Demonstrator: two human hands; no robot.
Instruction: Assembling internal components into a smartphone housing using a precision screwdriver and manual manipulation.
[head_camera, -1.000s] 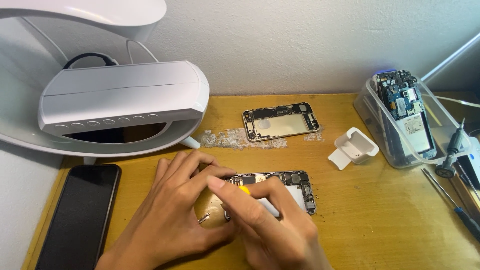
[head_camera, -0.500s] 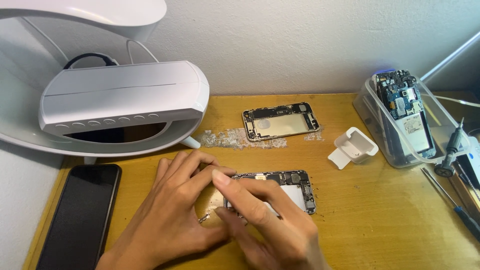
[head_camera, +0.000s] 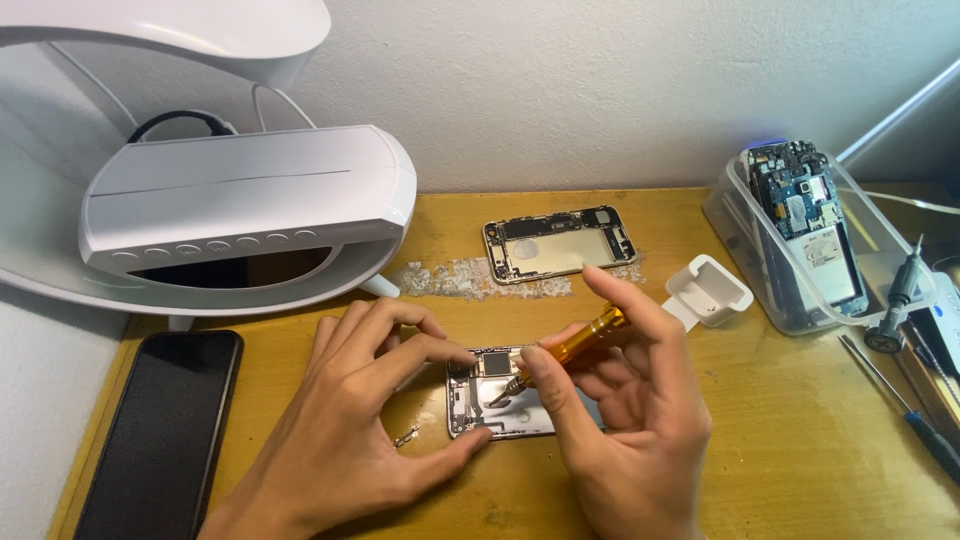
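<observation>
A wooden table (head_camera: 780, 420) fills the lower frame. On it lie an opened phone body (head_camera: 490, 395) at centre, a second phone frame (head_camera: 555, 243) above it, a black phone (head_camera: 160, 430) lower left, a white lamp device (head_camera: 240, 210) upper left, a clear tray (head_camera: 800, 250) and screwdrivers (head_camera: 900, 400) at right.

Centre: an opened phone chassis (head_camera: 490, 395) lay on the surface (head_camera: 800, 420), between the left hand (head_camera: 350, 430) and right hand (head_camera: 625, 420).
Behind it: a second phone frame (head_camera: 558, 243).
Far left: a phone (head_camera: 165, 430), in front of a lamp speaker (head_camera: 240, 205).
Right: a circuit board (head_camera: 805, 215) sat in a clear tray (head_camera: 740, 240); screwdrivers (head_camera: 900, 400) lay beside it.
</observation>
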